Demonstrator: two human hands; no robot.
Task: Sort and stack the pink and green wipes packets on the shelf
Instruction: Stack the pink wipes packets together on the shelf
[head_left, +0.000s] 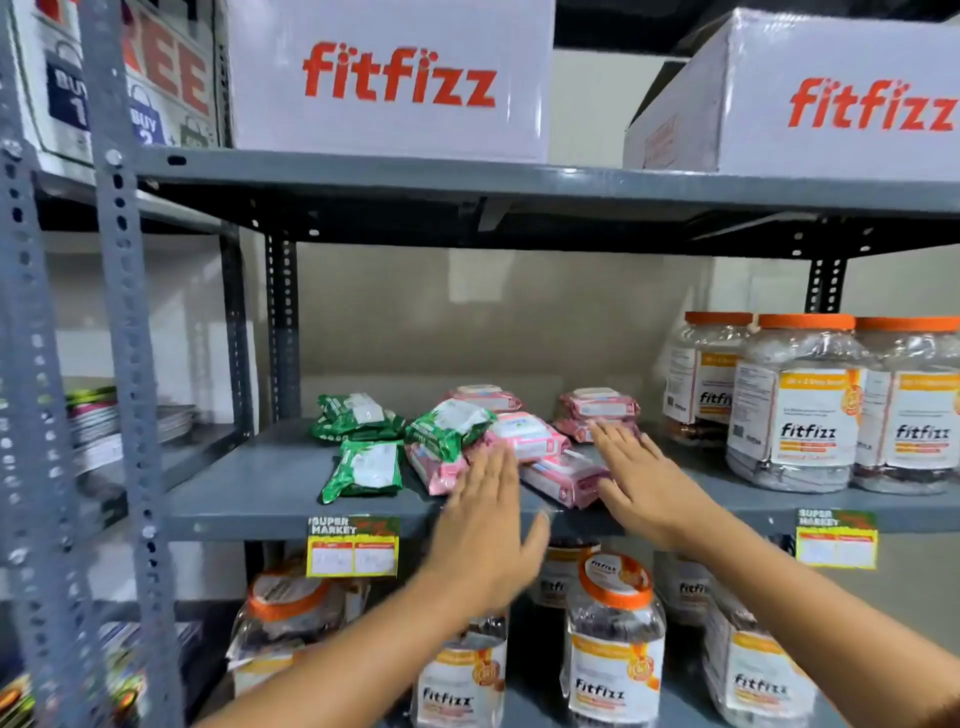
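Note:
Green and pink wipes packets lie mixed on the grey middle shelf (249, 488). One green packet (364, 470) lies flat at the front left, another (356, 415) behind it, a third (449, 426) tilted on the pink ones. Pink packets (527, 434) spread across the middle, with one (563, 480) near the front edge and a small pink stack (600, 408) at the back right. My left hand (485, 525) is flat and open in front of the pile. My right hand (636, 478) is open too, fingers stretched over the pink packets. Neither holds anything.
Clear jars with orange lids (800, 405) stand on the same shelf at the right. More jars (615, 639) fill the shelf below. White fitfizz boxes (389, 78) sit on the shelf above. Perforated grey uprights (124, 364) stand at the left.

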